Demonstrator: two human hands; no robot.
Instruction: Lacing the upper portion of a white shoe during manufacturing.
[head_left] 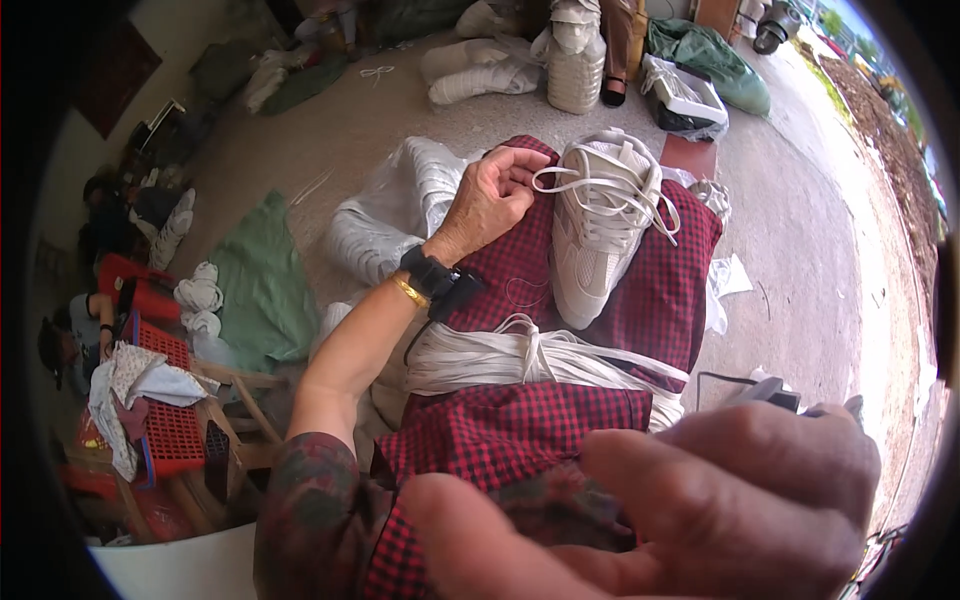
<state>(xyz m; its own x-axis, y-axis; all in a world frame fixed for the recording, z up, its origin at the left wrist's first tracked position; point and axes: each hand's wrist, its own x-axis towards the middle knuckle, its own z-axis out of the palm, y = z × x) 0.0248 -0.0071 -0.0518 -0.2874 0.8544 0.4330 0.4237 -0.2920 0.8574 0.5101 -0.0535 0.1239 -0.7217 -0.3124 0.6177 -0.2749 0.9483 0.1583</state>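
A cream-white sneaker [598,225] rests toe toward me on the red-and-black checked cloth over my lap. White laces [610,190] cross its upper, with loops sticking out on both sides. My left hand [500,192] hovers just left of the shoe, its fingers loosely bent beside the left lace loop; no grip on it shows. Across my lap lies a bundle of white laces [500,355], tied round its middle. Close to the camera, my right hand [720,500] looms blurred at the lower right, thumb and fingers apart, with nothing visible in it.
Clear plastic-wrapped white goods [385,220] lie on the floor beyond my left arm. A green sheet [255,285] and a red plastic basket [165,400] with cloths are further left. Ahead stand a large plastic bottle [575,75] and an opened shoe box [690,95]. Other people sit nearby.
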